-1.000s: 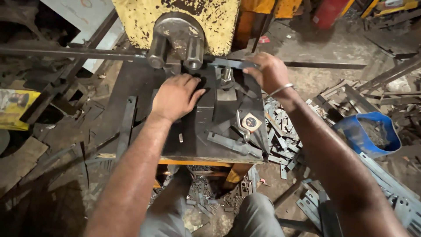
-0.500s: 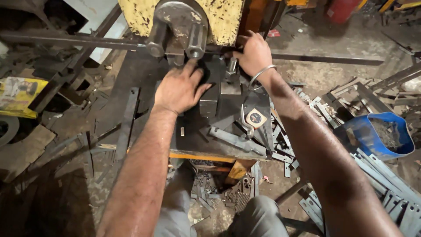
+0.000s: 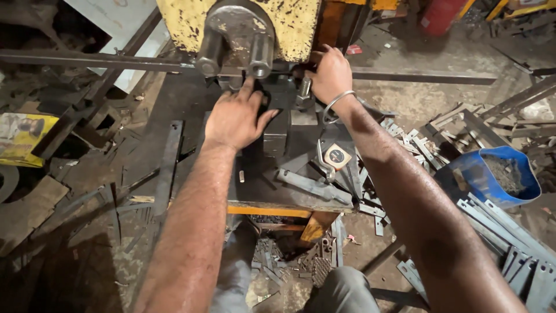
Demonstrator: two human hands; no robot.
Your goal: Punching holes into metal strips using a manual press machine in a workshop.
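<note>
Hands are both up at the far edge of the dark steel machine table, right under the yellow press head. My left hand lies palm down with the fingers loosely spread, pressing flat on the dark steel die block that sits near the middle of the table's far edge; the fingertips reach up to the grey twin-cylinder ram hanging from the press. My right hand is curled shut around the long flat steel bar where it enters the machine, just right of the ram; a metal bangle rings that wrist. The bar runs level along the far edge and sticks out well past the table on both sides, its left length crossing over the scrap heap.

Toward the table's near right corner I see an adjustable wrench lying flat, and just beyond it a small tape measure. An orange strip marks the near edge. Off the right edge, cut flat steel pieces litter the floor, and a blue bucket of metal bits stands well apart. A yellow box lies far off the left side.
</note>
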